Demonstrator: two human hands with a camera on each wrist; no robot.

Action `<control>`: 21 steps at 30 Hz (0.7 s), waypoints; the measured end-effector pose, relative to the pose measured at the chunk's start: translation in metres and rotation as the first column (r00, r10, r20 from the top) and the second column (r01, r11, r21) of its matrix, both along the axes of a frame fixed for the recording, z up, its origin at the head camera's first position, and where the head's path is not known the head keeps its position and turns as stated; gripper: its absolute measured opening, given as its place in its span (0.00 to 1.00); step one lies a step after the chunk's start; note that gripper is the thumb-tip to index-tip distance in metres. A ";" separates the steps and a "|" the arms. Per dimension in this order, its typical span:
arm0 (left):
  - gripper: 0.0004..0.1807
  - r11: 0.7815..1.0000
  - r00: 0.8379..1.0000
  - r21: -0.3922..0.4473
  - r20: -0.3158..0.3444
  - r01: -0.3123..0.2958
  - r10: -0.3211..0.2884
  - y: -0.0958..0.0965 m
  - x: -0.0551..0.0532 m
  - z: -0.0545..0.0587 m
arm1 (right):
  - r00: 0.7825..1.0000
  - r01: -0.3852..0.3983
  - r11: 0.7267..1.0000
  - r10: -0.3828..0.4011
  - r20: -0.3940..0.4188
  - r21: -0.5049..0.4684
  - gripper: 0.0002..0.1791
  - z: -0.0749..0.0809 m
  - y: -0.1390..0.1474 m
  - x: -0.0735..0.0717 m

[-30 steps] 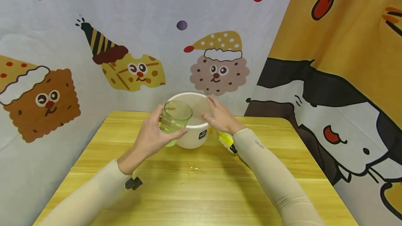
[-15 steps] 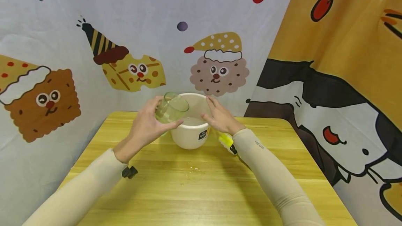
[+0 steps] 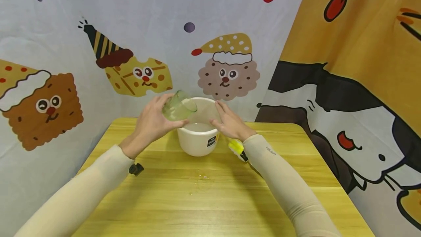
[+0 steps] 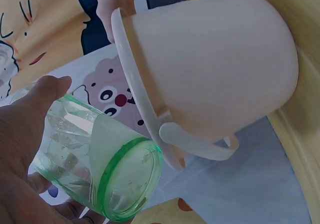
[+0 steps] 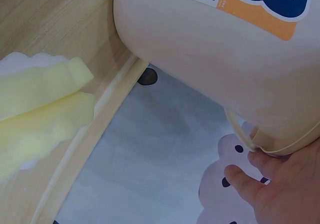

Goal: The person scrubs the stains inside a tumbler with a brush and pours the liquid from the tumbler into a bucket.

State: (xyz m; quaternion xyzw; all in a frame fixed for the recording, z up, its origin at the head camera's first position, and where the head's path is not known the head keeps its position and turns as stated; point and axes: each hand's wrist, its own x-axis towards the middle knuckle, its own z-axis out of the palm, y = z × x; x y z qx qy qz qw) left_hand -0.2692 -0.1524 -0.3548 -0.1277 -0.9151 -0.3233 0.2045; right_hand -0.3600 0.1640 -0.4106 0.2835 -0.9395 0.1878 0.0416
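My left hand holds a green clear drinking glass, thumb on one side and fingers on the other. The glass is tipped, its mouth towards the bucket's opening, above the left rim. Its base faces the camera in the left wrist view. The white plastic bucket stands upright on the table, some liquid in its bottom. On its right rim rests my right hand, fingers fairly straight. In the right wrist view, fingertips touch the bucket's edge by the handle.
Right of the bucket lies a yellow-and-white wavy-edged item with a black part, partly behind the right forearm. Small wet drops dot the wooden table in front. A printed cloth hangs behind the table's far edge.
The left hand has lifted slightly and tipped the glass further over, its mouth now lower towards the bucket. Liquid in the bucket has become visible. The right hand stays on the rim.
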 end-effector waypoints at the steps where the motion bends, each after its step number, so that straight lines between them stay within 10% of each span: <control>1: 0.56 1.000 1.000 -0.005 0.004 -0.006 0.006 0.000 -0.001 0.001 | 1.000 0.000 1.000 0.000 -0.002 0.004 0.53 0.000 0.000 0.000; 21: 0.51 0.993 0.998 -0.115 0.042 -0.031 0.036 -0.004 -0.026 0.022 | 1.000 0.001 1.000 -0.001 0.001 -0.019 0.52 -0.004 0.001 -0.004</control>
